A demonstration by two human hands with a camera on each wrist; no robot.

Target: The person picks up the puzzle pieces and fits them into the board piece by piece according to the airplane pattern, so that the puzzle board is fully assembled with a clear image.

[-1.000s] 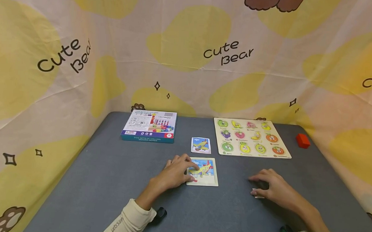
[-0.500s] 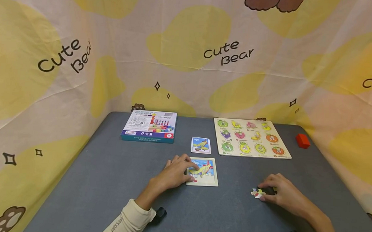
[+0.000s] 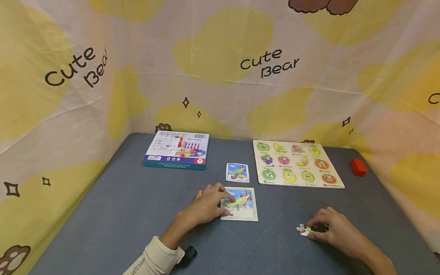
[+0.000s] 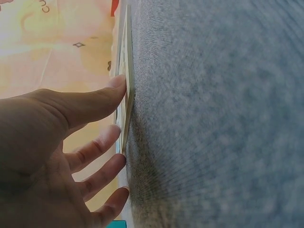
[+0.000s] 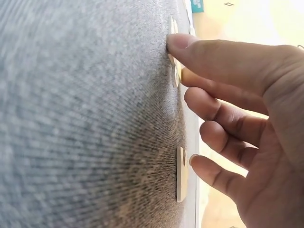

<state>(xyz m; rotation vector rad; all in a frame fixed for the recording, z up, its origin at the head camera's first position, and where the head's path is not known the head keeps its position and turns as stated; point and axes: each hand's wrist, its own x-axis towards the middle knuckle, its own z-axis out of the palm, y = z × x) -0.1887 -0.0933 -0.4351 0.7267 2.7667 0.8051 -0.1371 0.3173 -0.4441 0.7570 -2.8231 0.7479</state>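
Observation:
In the head view my left hand rests on the left side of a small jigsaw puzzle tray with an airplane picture. Its thumb and index finger touch the puzzle; the left wrist view shows the thumb along the tray's edge, the other fingers spread. To the right, my right hand pinches a jigsaw piece between thumb and index finger, low over the table. A second piece lies beneath that hand, mostly hidden in the head view. The tray's lower part shows bare wood.
Behind the tray lies an airplane picture card. A fruit puzzle board is at the back right, with a red block beyond it. A flat box stands back left on the grey table. Printed cloth surrounds the table.
My right hand has shifted slightly right and toward me, and the jigsaw piece now shows between its thumb and index finger. My left hand has stayed on the tray.

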